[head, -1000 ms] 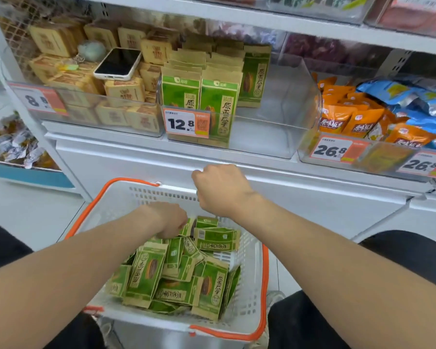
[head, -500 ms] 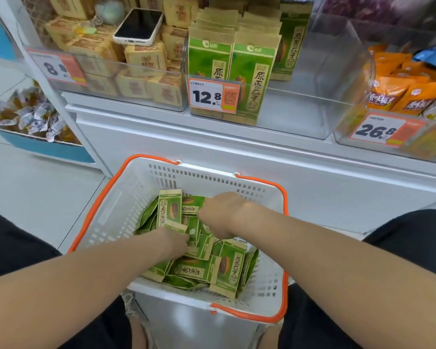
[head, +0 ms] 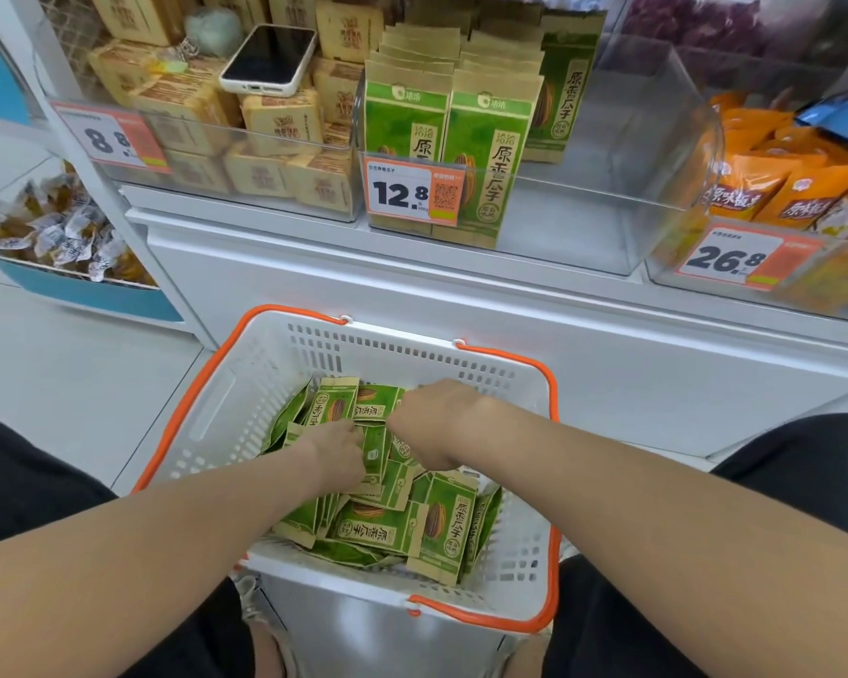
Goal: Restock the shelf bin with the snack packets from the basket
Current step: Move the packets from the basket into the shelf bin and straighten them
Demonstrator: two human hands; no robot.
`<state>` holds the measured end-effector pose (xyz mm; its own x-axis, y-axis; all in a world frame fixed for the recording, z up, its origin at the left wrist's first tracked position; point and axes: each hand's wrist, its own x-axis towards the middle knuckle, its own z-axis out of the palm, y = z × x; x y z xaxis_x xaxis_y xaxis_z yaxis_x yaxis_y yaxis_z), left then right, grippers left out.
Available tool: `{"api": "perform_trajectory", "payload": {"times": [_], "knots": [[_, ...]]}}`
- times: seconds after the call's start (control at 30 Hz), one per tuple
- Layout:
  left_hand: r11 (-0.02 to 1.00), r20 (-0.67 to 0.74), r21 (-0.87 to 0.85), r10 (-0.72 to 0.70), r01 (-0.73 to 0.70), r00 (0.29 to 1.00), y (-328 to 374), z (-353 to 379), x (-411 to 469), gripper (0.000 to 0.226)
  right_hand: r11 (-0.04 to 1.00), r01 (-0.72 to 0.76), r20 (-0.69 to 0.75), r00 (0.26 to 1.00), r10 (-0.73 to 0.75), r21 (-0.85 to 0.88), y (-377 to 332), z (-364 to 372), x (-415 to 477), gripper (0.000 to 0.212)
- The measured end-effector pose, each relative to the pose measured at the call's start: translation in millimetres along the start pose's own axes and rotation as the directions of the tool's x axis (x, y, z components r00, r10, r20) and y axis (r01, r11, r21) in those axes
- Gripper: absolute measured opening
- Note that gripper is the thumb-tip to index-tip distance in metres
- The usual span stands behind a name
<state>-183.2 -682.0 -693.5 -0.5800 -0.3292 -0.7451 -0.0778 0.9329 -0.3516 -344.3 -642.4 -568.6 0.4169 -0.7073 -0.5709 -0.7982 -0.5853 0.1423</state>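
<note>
A white basket (head: 226, 398) with orange handles sits between my knees, holding several green snack packets (head: 388, 528) in a loose heap. Both hands are down in the heap. My left hand (head: 339, 452) has its fingers curled around a green packet (head: 375, 455) in the middle. My right hand (head: 432, 418) is curled over packets at the far side; what its fingers hold is hidden. Above, the clear shelf bin (head: 622, 188) with the 12.8 price tag (head: 412, 195) holds upright green packets (head: 481, 154) on its left half; its right half is bare.
A phone (head: 269, 58) lies on tan snack boxes (head: 285, 119) in the left bin tagged 8.8. Orange packets (head: 774, 188) fill the right bin tagged 26.8. A white cabinet front (head: 657, 364) stands behind the basket. A blue bin of wrapped sweets (head: 55, 232) is at far left.
My right hand dropped from above the basket rim into the packets. My left hand stayed in the heap and shifted slightly. The view tilted down and closer.
</note>
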Motion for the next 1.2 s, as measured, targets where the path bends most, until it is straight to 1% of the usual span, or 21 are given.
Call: {"api": "perform_trajectory", "payload": {"times": [0.07, 0.13, 0.2, 0.23, 0.3, 0.33, 0.4, 0.47, 0.5, 0.6, 0.63, 0.7, 0.77, 0.8, 0.9, 0.93, 0.97, 1.0, 1.03, 1.1, 1.2], "knots": [[0.998, -0.039, 0.067, -0.002, 0.004, 0.999, -3, -9, -3, 0.035, 1.000, -0.010, -0.001, 1.000, 0.010, 0.007, 2, 0, -2, 0.008], [1.000, -0.089, 0.009, -0.020, 0.021, 0.996, -8, -21, -8, 0.040, 0.999, -0.036, 0.015, 0.999, 0.036, 0.022, 5, 2, -3, 0.010], [0.976, -0.122, -0.211, -0.081, 0.054, 0.989, -19, -32, -14, 0.034, 0.996, -0.075, 0.055, 0.996, 0.072, 0.044, 10, 3, -4, 0.015], [0.921, -0.137, -0.386, -0.121, 0.060, 0.983, -25, -38, -17, 0.025, 0.994, -0.096, 0.074, 0.993, 0.092, 0.048, 12, 3, -5, 0.020], [0.698, -0.180, -0.715, -0.226, 0.030, 0.957, -36, -48, -20, 0.006, 0.987, -0.147, 0.104, 0.985, 0.139, 0.067, 19, 2, -10, 0.027], [0.581, -0.210, -0.814, -0.286, -0.004, 0.935, -41, -52, -21, 0.004, 0.982, -0.170, 0.110, 0.981, 0.160, 0.085, 22, 0, -13, 0.026], [0.379, -0.240, -0.922, -0.414, -0.073, 0.878, -50, -60, -25, 0.006, 0.967, -0.204, 0.107, 0.976, 0.189, 0.151, 30, -5, -20, 0.028], [0.208, -0.227, -0.968, -0.508, -0.138, 0.831, -56, -67, -28, 0.011, 0.931, -0.256, 0.078, 0.967, 0.244, 0.258, 43, -10, -26, 0.042], [0.138, -0.225, -0.974, -0.539, -0.178, 0.812, -57, -71, -30, 0.013, 0.901, -0.290, 0.044, 0.956, 0.292, 0.322, 50, -14, -29, 0.043], [-0.017, -0.221, -0.955, -0.626, -0.296, 0.748, -58, -83, -37, 0.016, 0.783, -0.352, 0.002, 0.912, 0.410, 0.513, 76, -21, -34, 0.015], [-0.043, -0.223, -0.943, -0.654, -0.330, 0.723, -57, -88, -40, 0.018, 0.737, -0.350, 0.000, 0.903, 0.429, 0.578, 84, -24, -37, 0.016], [-0.013, -0.273, -0.923, -0.683, -0.386, 0.677, -56, -100, -47, 0.029, 0.624, -0.322, -0.017, 0.881, 0.473, 0.712, 98, -31, -46, 0.021], [-0.012, -0.318, -0.895, -0.683, -0.446, 0.658, -53, -113, -51, 0.043, 0.484, -0.237, -0.072, 0.841, 0.537, 0.842, 106, -34, -53, 0.022], [-0.059, -0.308, -0.873, -0.703, -0.484, 0.641, -52, -119, -52, 0.047, 0.398, -0.160, -0.107, 0.815, 0.569, 0.903, 108, -35, -54, 0.022], [-0.251, -0.155, -0.776, -0.813, -0.579, 0.560, -55, -139, -55, 0.047, 0.171, 0.122, -0.205, 0.727, 0.655, 0.978, 104, -40, -56, 0.015], [-0.289, -0.106, -0.747, -0.837, -0.599, 0.536, -59, -144, -55, 0.046, 0.091, 0.193, -0.202, 0.702, 0.683, 0.977, 103, -43, -57, 0.018], [-0.312, -0.071, -0.722, -0.854, -0.618, 0.515, -63, -148, -55, 0.045, 0.001, 0.237, -0.171, 0.699, 0.694, 0.972, 102, -47, -59, 0.023], [-0.330, -0.035, -0.699, -0.870, -0.635, 0.492, -67, -152, -57, 0.044, -0.063, 0.240, -0.129, 0.705, 0.697, 0.969, 102, -51, -61, 0.029], [-0.349, 0.004, -0.674, -0.883, -0.651, 0.470, -70, -156, -60, 0.043, -0.085, 0.219, -0.098, 0.708, 0.699, 0.972, 103, -54, -63, 0.034], [-0.351, 0.044, -0.651, -0.903, -0.673, 0.428, -76, -159, -62, 0.042, -0.057, 0.201, -0.097, 0.678, 0.729, 0.978, 103, -57, -64, 0.040], [-0.368, 0.053, -0.599, -0.905, -0.712, 0.423, -78, -171, -68, 0.044, 0.068, 0.238, -0.192, 0.552, 0.811, 0.969, 102, -61, -64, 0.038]]}}
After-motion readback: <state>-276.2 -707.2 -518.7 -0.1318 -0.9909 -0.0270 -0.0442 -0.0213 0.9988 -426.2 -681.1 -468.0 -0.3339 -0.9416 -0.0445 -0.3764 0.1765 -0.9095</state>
